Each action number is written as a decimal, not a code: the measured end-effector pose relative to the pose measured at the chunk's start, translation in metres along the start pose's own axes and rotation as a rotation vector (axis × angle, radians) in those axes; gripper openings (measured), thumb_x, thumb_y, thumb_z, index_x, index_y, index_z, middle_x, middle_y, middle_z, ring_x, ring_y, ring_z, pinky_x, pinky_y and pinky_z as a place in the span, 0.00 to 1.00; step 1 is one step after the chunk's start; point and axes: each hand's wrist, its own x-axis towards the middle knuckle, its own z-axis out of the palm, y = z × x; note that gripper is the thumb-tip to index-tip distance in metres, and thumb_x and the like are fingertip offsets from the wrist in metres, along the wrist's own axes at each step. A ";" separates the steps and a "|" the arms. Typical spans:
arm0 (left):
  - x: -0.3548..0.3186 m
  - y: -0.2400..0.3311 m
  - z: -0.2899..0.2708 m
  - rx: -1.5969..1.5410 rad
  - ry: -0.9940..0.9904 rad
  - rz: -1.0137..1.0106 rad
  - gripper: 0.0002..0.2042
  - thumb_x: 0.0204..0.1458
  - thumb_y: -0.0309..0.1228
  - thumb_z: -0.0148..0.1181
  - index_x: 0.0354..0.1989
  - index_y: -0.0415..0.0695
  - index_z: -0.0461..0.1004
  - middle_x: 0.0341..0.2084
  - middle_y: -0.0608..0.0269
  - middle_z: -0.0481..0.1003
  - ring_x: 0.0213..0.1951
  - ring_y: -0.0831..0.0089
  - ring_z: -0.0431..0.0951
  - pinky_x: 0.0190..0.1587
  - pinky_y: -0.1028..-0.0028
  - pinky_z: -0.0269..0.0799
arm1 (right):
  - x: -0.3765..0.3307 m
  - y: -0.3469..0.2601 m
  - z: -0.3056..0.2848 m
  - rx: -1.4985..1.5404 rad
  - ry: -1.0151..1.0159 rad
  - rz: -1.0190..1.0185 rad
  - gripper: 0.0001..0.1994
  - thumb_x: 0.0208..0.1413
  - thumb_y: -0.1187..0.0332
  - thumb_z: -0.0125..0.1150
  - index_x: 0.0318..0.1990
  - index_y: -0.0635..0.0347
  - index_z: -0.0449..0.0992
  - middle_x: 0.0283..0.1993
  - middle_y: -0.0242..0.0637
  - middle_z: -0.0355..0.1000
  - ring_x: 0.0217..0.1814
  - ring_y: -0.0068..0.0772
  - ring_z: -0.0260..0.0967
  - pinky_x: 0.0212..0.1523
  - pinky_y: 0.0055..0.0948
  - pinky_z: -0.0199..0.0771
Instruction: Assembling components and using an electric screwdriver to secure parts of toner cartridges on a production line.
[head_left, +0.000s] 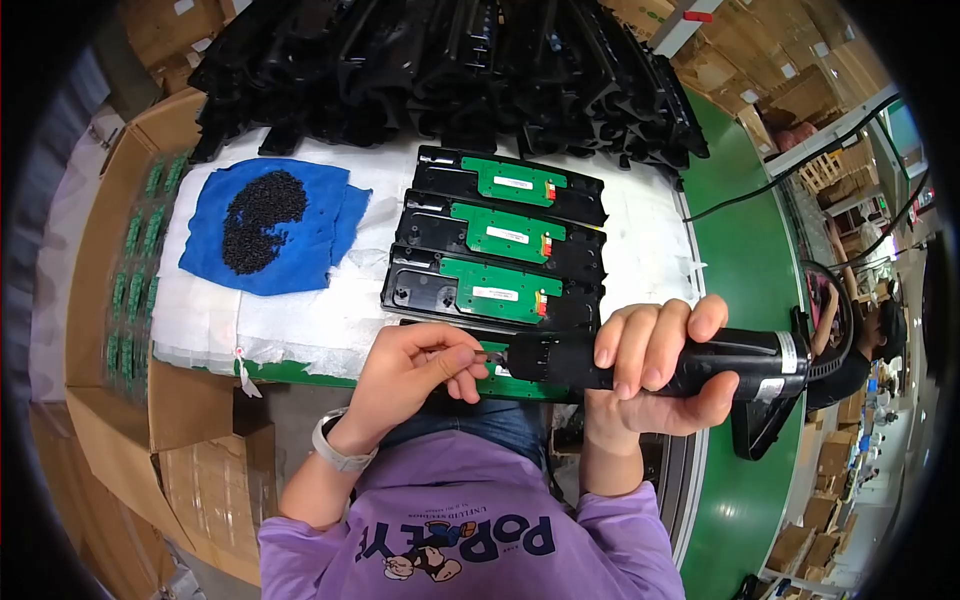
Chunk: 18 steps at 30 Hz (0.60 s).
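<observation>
My right hand [660,360] is wrapped round a black electric screwdriver [745,362], held level with its nose pointing left. At that nose my left hand [415,375] pinches thumb and fingertips together around the thin bit's end; whatever tiny piece lies between them is hidden. Just beyond the tool, three black plastic housings lie in a row, each carrying a green circuit board [490,290] with a white label and a red-and-yellow part. Another green board shows partly beneath the screwdriver and my hands.
A blue cloth [325,215] bears a heap of small black screws [262,222]. Black plastic parts [440,80] are piled along the back. At left stands a cardboard box [180,390] with green boards in clear trays. A cable [845,300] runs from the tool's rear; another person [885,335] sits far right.
</observation>
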 end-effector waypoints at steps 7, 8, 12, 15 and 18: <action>0.001 -0.003 0.000 -0.115 0.051 0.132 0.09 0.55 0.23 0.51 0.43 0.32 0.69 0.36 0.53 0.74 0.34 0.72 0.77 0.36 0.79 0.72 | 0.003 0.003 0.000 0.030 0.072 -0.019 0.19 0.56 0.51 0.51 0.41 0.59 0.61 0.21 0.31 0.63 0.15 0.25 0.60 0.25 0.31 0.66; 0.002 -0.001 0.001 -0.054 0.113 0.181 0.11 0.56 0.24 0.50 0.45 0.33 0.67 0.40 0.52 0.73 0.38 0.72 0.76 0.40 0.78 0.71 | 0.004 0.004 -0.001 0.043 0.026 0.038 0.18 0.57 0.53 0.51 0.42 0.60 0.62 0.22 0.31 0.64 0.16 0.25 0.61 0.26 0.31 0.66; 0.006 0.002 -0.011 -0.101 0.242 0.255 0.11 0.60 0.29 0.40 0.46 0.36 0.62 0.46 0.50 0.70 0.46 0.67 0.74 0.49 0.74 0.67 | -0.004 0.004 0.002 -0.214 -0.058 0.265 0.22 0.50 0.53 0.61 0.39 0.61 0.62 0.18 0.31 0.63 0.13 0.25 0.60 0.20 0.29 0.65; 0.005 0.003 -0.012 -0.121 0.285 0.250 0.11 0.61 0.29 0.39 0.46 0.36 0.62 0.47 0.48 0.70 0.50 0.64 0.72 0.51 0.72 0.67 | -0.012 0.011 0.010 -0.299 -0.060 0.298 0.22 0.47 0.55 0.66 0.38 0.62 0.63 0.20 0.32 0.64 0.15 0.25 0.61 0.21 0.26 0.63; 0.005 0.001 -0.015 -0.131 0.291 0.223 0.10 0.62 0.31 0.38 0.44 0.36 0.62 0.48 0.46 0.69 0.52 0.61 0.71 0.51 0.71 0.67 | -0.014 0.012 0.007 -0.160 -0.092 0.305 0.19 0.42 0.72 0.69 0.39 0.66 0.66 0.24 0.34 0.67 0.25 0.27 0.65 0.29 0.27 0.68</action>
